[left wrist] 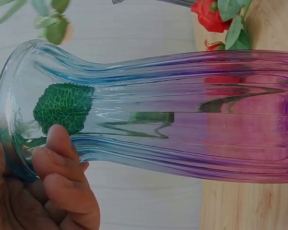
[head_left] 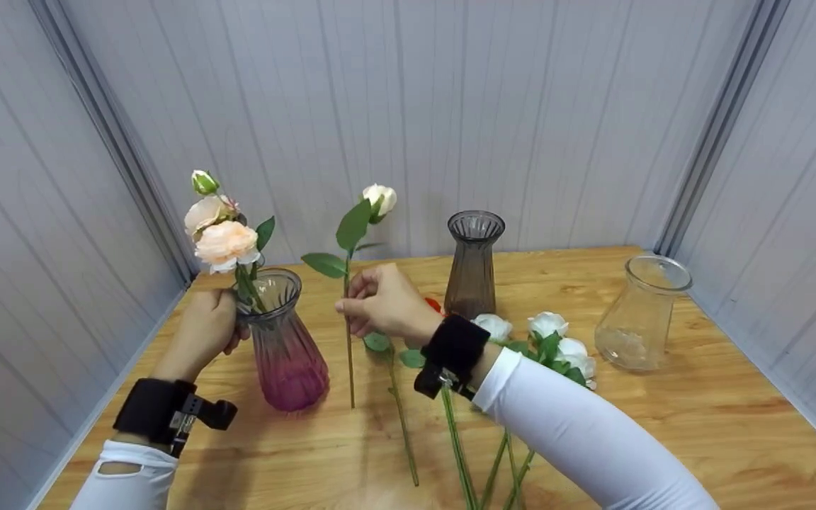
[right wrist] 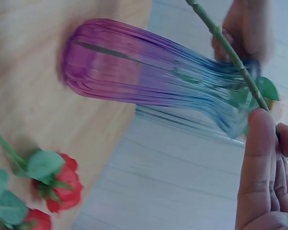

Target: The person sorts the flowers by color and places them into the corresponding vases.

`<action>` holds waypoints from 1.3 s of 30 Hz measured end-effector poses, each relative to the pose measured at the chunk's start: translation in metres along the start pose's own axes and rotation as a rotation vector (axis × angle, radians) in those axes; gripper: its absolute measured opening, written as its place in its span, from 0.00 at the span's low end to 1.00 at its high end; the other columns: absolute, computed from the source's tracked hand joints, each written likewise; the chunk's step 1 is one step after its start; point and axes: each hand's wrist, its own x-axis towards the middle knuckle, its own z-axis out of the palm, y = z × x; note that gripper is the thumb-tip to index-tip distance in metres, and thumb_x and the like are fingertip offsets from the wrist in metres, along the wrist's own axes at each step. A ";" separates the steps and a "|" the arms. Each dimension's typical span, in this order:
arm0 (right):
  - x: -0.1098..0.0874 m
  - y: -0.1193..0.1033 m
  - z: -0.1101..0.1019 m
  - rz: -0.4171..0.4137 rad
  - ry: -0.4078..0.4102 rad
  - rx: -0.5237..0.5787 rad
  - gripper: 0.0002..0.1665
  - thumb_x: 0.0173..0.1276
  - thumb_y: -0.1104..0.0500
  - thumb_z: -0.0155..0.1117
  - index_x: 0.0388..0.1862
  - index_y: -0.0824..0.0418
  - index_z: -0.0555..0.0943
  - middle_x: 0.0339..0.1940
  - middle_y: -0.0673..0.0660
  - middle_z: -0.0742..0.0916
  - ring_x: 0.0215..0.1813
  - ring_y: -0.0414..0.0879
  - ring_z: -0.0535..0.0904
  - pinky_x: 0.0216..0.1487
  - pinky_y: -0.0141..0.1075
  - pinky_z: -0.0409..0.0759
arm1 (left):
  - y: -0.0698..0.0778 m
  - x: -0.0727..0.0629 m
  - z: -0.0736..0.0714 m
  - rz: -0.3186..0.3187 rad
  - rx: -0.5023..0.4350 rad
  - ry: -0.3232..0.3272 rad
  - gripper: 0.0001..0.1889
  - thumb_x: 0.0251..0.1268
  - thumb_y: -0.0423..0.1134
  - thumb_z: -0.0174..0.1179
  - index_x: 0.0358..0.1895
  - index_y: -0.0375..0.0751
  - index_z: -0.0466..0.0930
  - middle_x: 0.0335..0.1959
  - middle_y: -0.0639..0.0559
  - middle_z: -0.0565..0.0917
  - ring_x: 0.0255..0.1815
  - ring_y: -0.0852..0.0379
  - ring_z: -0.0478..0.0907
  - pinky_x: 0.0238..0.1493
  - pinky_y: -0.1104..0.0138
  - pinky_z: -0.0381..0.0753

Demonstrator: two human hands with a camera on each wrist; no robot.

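Observation:
My left hand (head_left: 202,326) grips the rim of a ribbed glass vase (head_left: 291,379), which fades from blue-grey at the neck to pink at the base and leans slightly. A peach flower stem with open blooms (head_left: 227,244) and a bud stands in it, tilted left over the hand. Through the glass, the left wrist view shows a green leaf (left wrist: 65,108) in the neck. Right of the vase, my right hand (head_left: 390,301) pinches the stem (head_left: 350,354) of a white rose (head_left: 380,200) held upright. That stem crosses before the vase mouth in the right wrist view.
A dark grey glass vase (head_left: 470,276) stands at the back, a clear glass vase (head_left: 638,326) at the right. White roses (head_left: 548,324) lie partly behind the right forearm. Red roses (right wrist: 65,189) lie on the wooden table (head_left: 734,418). Panel walls (head_left: 408,127) enclose it.

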 end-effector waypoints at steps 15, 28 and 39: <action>0.012 -0.045 -0.005 -0.152 0.029 0.039 0.05 0.77 0.69 0.69 0.40 0.69 0.82 0.28 0.54 0.88 0.27 0.45 0.87 0.36 0.39 0.92 | -0.003 0.006 0.002 0.009 0.007 0.005 0.23 0.88 0.38 0.28 0.50 0.29 0.76 0.17 0.53 0.80 0.12 0.60 0.73 0.19 0.66 0.78; 0.026 -0.068 0.003 -0.307 0.197 0.121 0.05 0.77 0.67 0.70 0.41 0.67 0.81 0.31 0.55 0.89 0.28 0.43 0.87 0.40 0.40 0.93 | 0.003 0.002 0.002 -0.005 -0.011 0.024 0.30 0.85 0.34 0.29 0.83 0.25 0.58 0.16 0.53 0.79 0.12 0.61 0.73 0.17 0.67 0.77; 0.038 -0.065 0.018 -0.394 0.333 0.104 0.07 0.77 0.67 0.71 0.46 0.72 0.83 0.38 0.68 0.92 0.31 0.40 0.87 0.41 0.39 0.93 | 0.004 0.001 0.003 0.021 -0.014 0.017 0.26 0.86 0.34 0.29 0.76 0.24 0.66 0.16 0.52 0.79 0.12 0.62 0.72 0.17 0.66 0.78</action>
